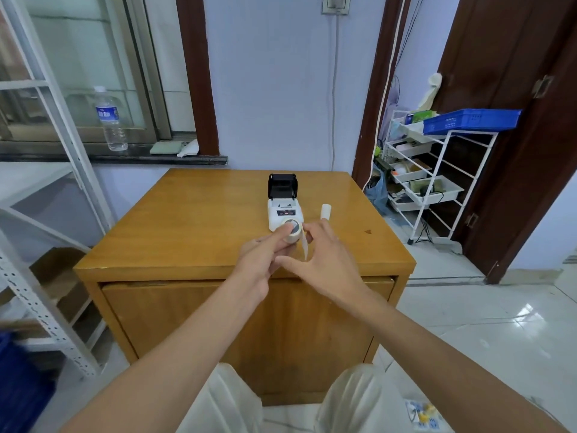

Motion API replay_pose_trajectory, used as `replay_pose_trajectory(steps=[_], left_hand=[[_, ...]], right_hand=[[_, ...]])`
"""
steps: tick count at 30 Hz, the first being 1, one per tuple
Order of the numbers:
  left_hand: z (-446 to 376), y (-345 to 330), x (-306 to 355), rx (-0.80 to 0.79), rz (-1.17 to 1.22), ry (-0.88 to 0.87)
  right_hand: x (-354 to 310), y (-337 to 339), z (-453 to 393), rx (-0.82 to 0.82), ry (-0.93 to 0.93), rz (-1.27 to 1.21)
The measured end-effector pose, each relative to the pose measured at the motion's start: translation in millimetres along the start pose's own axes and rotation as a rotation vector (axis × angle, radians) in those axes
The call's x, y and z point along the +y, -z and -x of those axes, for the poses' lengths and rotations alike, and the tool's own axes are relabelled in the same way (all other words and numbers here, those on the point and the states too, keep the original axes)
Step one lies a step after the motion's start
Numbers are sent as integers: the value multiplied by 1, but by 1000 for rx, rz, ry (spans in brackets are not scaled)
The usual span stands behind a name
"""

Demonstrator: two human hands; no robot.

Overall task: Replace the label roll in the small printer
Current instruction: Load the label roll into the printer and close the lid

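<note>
The printer (284,214) sat on the table (187,220) with its lid (282,185) open, so opening was done. The left hand (256,267) clamped the label roll (293,232) just in front of the printer; loading and closing were judged left to do. The right hand (324,254) had its fingertips at the roll's loose strip (304,248), thumb spread away; whether it gripped could not be told. Whether the bay was empty was hidden, and 1 white cylinder (325,210) beside the printer was hard to identify.

Markings on printer (285,214), bottle (110,120) illegible
</note>
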State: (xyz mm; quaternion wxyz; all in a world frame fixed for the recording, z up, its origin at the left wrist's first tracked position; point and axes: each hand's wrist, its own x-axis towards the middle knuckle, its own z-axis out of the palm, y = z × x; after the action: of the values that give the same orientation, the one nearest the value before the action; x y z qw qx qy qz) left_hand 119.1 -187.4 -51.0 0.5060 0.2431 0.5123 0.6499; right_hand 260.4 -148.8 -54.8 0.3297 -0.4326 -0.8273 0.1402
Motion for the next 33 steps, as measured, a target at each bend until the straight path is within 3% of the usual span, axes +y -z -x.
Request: replay_pose_trajectory(steps=[5, 12, 15, 18, 20, 26, 33], left_hand=[[-18, -13, 1, 60, -7, 14], [-40, -19, 5, 35, -95, 30], [-56, -13, 16, 91, -290, -81], [-87, 6, 27, 191, -826, -331], [-109, 18, 33, 152, -1017, -406], [-156, 26, 33, -126, -1274, -461], [-183, 35, 19, -102, -1315, -570]], right_hand=[[0, -7, -21, 173, -21, 132], [9, -19, -48, 235, -50, 91], [20, -17, -71, 211, -70, 110], [32, -7, -98, 124, -41, 140], [36, 1, -118, 18, -21, 191], [46, -3, -178, -151, 76, 284], [49, -31, -215, -200, 165, 281]])
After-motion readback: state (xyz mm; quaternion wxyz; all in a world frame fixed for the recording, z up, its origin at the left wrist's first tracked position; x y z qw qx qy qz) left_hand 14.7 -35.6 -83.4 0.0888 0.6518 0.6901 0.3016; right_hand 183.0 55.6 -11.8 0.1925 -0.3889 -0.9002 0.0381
